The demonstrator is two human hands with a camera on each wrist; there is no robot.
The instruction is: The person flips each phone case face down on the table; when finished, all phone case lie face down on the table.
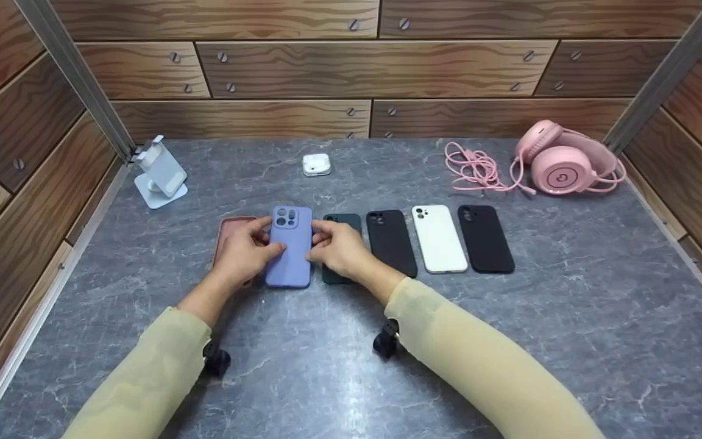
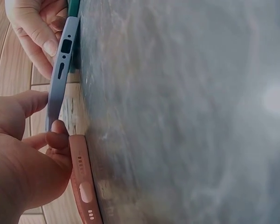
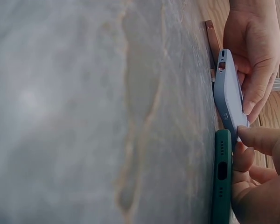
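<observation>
A lavender phone case (image 1: 293, 262) with a camera cutout is held between both hands, its lower edge tilted slightly off the table in the wrist views. My left hand (image 1: 242, 251) grips its left side, thumb lying on the back and fingers at the edge. On the right side, my right hand (image 1: 342, 247) pinches the edge between thumb and fingers. A pink phone case (image 2: 85, 179) lies partly under the left hand. Beneath the right hand is a dark green phone case (image 3: 222, 177), partly hidden by it.
Rightward in the row lie a black case (image 1: 392, 244), a white case (image 1: 440, 241) and another black case (image 1: 486, 239). Behind are a white phone stand (image 1: 165, 174), a small white earphone box (image 1: 316, 164) and pink headphones (image 1: 561, 167) with coiled cable.
</observation>
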